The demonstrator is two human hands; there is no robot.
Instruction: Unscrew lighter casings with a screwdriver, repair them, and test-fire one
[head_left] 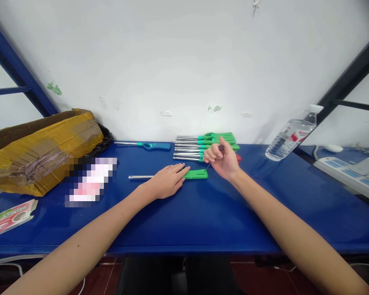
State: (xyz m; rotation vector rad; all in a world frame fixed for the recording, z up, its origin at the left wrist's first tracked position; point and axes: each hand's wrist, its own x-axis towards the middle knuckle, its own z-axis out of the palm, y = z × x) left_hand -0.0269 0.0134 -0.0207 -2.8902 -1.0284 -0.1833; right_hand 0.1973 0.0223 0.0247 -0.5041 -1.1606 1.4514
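A green-handled stick lighter (pixel 197 174) with a long metal tube lies on the blue table (pixel 184 221) in front of me. My left hand (pixel 167 181) rests flat on it, fingers pressing the handle's near end. My right hand (pixel 221 160) is closed around a small screwdriver with a dark handle, its thin tip pointing down at the green handle's right end. Just behind my hands lies a row of several more green-handled lighters (pixel 203 146), tubes pointing left.
A blue-handled lighter (pixel 144 145) lies apart at the back. A taped cardboard box (pixel 39 151) sits at the left, a blurred packet (pixel 90 182) beside it, and a card (pixel 10 217) at the near-left edge. A water bottle (pixel 292 137) leans at the right, near a power strip (pixel 347 174).
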